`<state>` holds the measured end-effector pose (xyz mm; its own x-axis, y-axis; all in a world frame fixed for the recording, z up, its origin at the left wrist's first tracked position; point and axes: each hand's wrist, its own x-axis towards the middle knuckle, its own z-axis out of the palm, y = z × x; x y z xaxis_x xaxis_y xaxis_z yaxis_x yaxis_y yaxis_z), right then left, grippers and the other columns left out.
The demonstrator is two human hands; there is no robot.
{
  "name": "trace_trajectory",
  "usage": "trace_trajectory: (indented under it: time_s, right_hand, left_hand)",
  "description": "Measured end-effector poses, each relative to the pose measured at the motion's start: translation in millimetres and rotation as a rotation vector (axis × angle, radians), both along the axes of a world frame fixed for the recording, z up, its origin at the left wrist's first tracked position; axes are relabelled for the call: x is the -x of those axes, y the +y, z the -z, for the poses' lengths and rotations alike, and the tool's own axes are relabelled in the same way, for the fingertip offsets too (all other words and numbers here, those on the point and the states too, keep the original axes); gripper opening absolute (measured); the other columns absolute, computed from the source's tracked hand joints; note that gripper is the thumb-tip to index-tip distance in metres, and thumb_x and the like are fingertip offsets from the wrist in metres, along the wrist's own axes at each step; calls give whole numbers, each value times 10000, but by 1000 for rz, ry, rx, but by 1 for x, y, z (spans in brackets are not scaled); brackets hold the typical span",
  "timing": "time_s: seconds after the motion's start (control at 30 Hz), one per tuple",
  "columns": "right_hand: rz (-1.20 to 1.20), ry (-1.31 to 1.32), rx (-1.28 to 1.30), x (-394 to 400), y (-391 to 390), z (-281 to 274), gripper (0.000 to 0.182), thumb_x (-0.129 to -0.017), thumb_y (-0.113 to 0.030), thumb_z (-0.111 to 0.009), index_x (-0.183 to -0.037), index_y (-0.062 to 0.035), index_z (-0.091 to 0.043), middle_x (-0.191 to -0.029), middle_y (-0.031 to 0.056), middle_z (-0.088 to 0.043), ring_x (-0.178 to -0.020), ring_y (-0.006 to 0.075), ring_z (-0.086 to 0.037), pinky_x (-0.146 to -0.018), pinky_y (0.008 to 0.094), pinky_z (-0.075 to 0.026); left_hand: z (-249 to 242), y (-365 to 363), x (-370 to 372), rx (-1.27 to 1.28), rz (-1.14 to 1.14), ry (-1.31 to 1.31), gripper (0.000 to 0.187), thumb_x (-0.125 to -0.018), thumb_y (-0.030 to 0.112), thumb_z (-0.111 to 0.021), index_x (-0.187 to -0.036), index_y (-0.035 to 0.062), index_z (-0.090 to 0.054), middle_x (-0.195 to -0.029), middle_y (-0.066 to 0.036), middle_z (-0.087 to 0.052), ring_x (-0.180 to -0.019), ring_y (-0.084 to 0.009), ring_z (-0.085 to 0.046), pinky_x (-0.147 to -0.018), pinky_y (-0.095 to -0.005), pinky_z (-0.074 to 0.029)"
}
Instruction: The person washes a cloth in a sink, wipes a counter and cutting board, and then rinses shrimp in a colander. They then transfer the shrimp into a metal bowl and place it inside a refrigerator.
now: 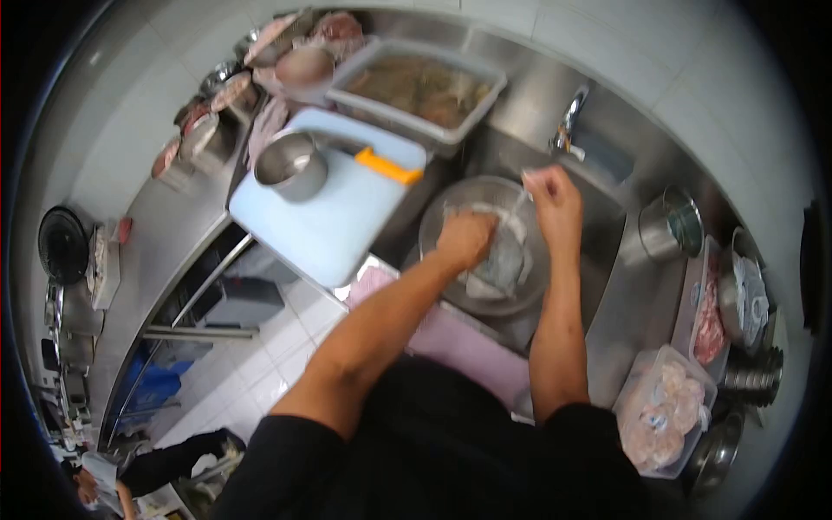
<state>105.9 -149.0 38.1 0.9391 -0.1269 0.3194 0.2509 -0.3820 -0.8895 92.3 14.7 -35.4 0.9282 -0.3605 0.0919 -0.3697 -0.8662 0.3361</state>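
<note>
A round, see-through bowl (433, 227) sits in the steel sink, holding pale grey-white, wet, soft pieces (498, 264) whose kind I cannot make out. My left hand (468, 239) reaches into the bowl, its fingers curled down onto these pieces; the fingertips are hidden. Raised above the bowl's right rim, my right hand (555, 192) is closed in a pinch. From its fingertips a thin whitish strip (520, 202) runs down toward the pieces, slightly blurred.
Behind the sink (598, 234) stands a faucet (568, 126). A light-blue cutting board (312, 230) at left carries a metal pot (292, 165) and an orange-handled knife (387, 165). Tubs of food (663, 416) line the right counter. Another person (108, 481) is at lower left.
</note>
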Motion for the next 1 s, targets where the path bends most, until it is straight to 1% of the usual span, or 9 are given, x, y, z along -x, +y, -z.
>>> trace_trajectory:
  time_s: [0.17,0.27,0.33,0.4,0.5,0.67,0.73,0.87,1.0]
  right_hand:
    - [-58,215,-300,-21,-35,31,369,-867,-238,-689,-1167,-28,-643,-1018,138,-681,-898,200,-664,-794,334,-525]
    - [-87,338,350,-23,-66,112,419,-885,-202,-676,-1253,-16,-602,-1203,125,-639,-1075,211,-604,-938,335,-490]
    - [-212,6,443,2,-36,102,346,-857,-157,-667,-1187,-56,-644,-1172,172,-647,-1105,336,-596,-978,413,-442]
    - [-347,-133,416,0,-4,68,238,-828,-127,-671,-1057,-64,-682,-1095,159,-663,-1062,345,-600,-923,418,-462]
    - [-296,82,335,-8,6,62,159,-807,-124,-671,-953,-61,-684,-1022,148,-672,-1007,352,-602,-871,421,-470]
    - [-105,188,16,-1,-1,44,130,-863,-128,-636,-950,-39,-672,-844,113,-674,-775,211,-636,-725,328,-486]
    - [-58,134,-57,-4,-1,45,129,-874,-134,-634,-948,-35,-671,-811,91,-670,-740,167,-621,-697,300,-478]
    - [-187,86,-7,0,-2,30,130,-868,-123,-650,-949,-23,-668,-805,69,-662,-735,141,-598,-690,287,-472]
    - [-182,53,42,1,-14,27,116,-863,-113,-665,-914,-10,-670,-788,66,-642,-727,140,-589,-684,281,-466]
  left_hand:
    - [2,17,-5,255,-100,92,214,-888,233,-589,-1075,135,-627,-975,-146,-688,-978,-328,-640,-825,-468,-475]
    - [4,25,-7,419,-173,170,219,-894,231,-605,-1078,116,-632,-886,-168,-684,-850,-349,-665,-765,-426,-504]
    - [1,23,-9,479,-187,188,227,-895,248,-620,-1075,112,-633,-877,-170,-682,-825,-330,-669,-747,-412,-505]
    - [-1,19,-6,520,-164,139,234,-878,271,-672,-1027,96,-634,-796,-138,-668,-722,-239,-656,-682,-359,-499]
    - [-16,19,-5,656,-281,226,228,-856,258,-713,-966,78,-625,-744,-72,-647,-675,-141,-604,-638,-312,-478]
    - [-14,35,-17,930,-261,478,215,-838,238,-746,-920,76,-632,-735,-19,-632,-681,-77,-568,-623,-251,-462]
    - [-39,29,-6,769,-273,467,204,-848,223,-734,-948,74,-636,-757,-19,-632,-699,-76,-566,-646,-244,-457]
    - [-34,22,-11,794,-173,82,250,-830,268,-731,-945,64,-647,-732,-34,-610,-662,-121,-549,-638,-285,-453]
    - [-29,13,-23,1114,-119,278,199,-825,222,-733,-925,70,-651,-729,5,-573,-663,-76,-505,-619,-257,-426]
